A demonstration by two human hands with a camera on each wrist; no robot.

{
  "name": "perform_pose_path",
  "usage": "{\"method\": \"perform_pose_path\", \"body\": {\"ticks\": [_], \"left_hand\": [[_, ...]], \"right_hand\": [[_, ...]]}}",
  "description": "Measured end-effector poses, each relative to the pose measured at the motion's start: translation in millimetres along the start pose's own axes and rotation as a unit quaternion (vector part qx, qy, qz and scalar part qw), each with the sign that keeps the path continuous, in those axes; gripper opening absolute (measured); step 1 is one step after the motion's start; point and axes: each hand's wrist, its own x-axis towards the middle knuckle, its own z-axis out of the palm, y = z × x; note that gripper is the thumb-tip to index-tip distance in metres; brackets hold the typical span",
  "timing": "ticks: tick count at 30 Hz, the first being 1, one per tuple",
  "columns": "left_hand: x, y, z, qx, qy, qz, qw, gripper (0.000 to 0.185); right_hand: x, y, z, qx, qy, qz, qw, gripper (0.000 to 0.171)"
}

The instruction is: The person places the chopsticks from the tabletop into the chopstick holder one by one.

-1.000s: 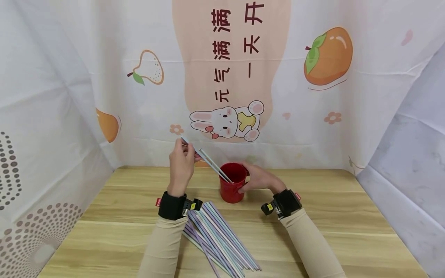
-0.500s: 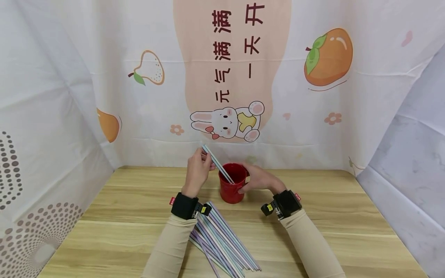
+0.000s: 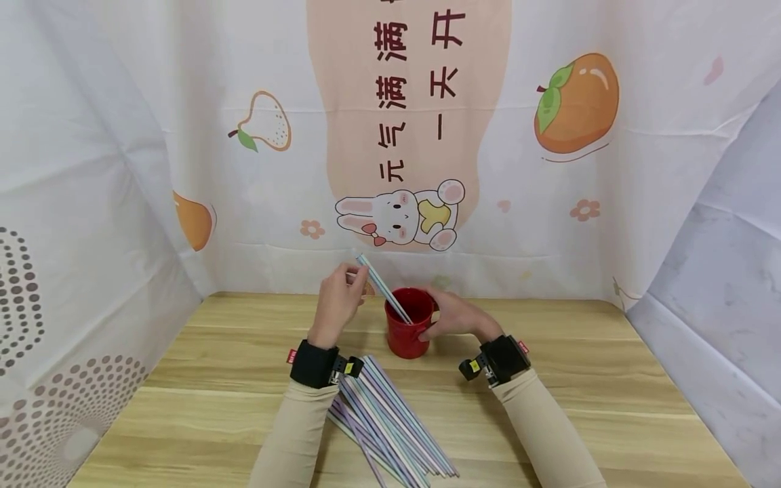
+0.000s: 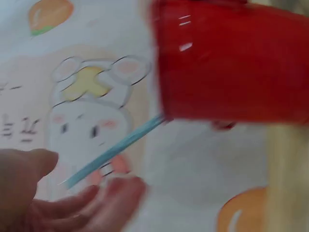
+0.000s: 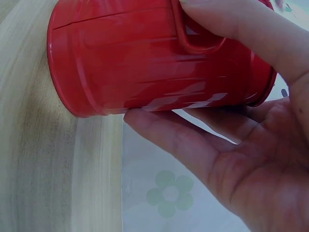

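A red mug (image 3: 407,342) with a side handle stands upright near the table's back edge. Several thin, straw-like pastel sticks (image 3: 384,288) lean out of it to the upper left. My right hand (image 3: 454,313) holds the mug from the right; in the right wrist view its thumb is by the handle and its fingers (image 5: 169,133) are against the wall. My left hand (image 3: 340,298) is at the upper ends of the leaning sticks. In the left wrist view, a light blue stick (image 4: 116,150) passes between its parted thumb and fingers (image 4: 118,203), without being pinched.
A loose pile of purple, blue and white sticks (image 3: 396,427) lies on the wooden table (image 3: 610,407) in front of the mug, partly behind my left wrist. A printed white cloth (image 3: 512,264) hangs directly behind the table.
My left hand moved right with blue sticks, bringing them together in the mug, then let go and drew back slightly left. The right hand stayed on the mug.
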Motion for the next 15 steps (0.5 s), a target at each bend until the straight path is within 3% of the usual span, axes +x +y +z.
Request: {"method": "perform_pose_path", "body": {"ticks": [3, 6, 8, 11, 15], "left_hand": [[-9.4, 1.2, -24.0, 0.077, -0.031, -0.025, 0.9962, 0.040], [-21.7, -3.4, -47.8, 0.138, -0.080, -0.060, 0.9853, 0.039], [-31.2, -9.7, -61.0, 0.153, -0.116, -0.088, 0.9774, 0.037], [-44.1, -20.8, -72.7, 0.169, -0.155, -0.131, 0.9644, 0.027], [-58.2, -35.4, -74.3, 0.213, -0.189, -0.164, 0.9444, 0.021]], "right_hand": [[1, 0, 2, 0.002, 0.000, 0.000, 1.000, 0.089], [2, 0, 3, 0.001, 0.000, 0.000, 1.000, 0.090], [2, 0, 3, 0.003, -0.003, -0.001, 1.000, 0.090], [2, 0, 2, 0.003, -0.005, -0.005, 1.000, 0.090], [2, 0, 1, 0.001, -0.004, -0.004, 1.000, 0.091]]}}
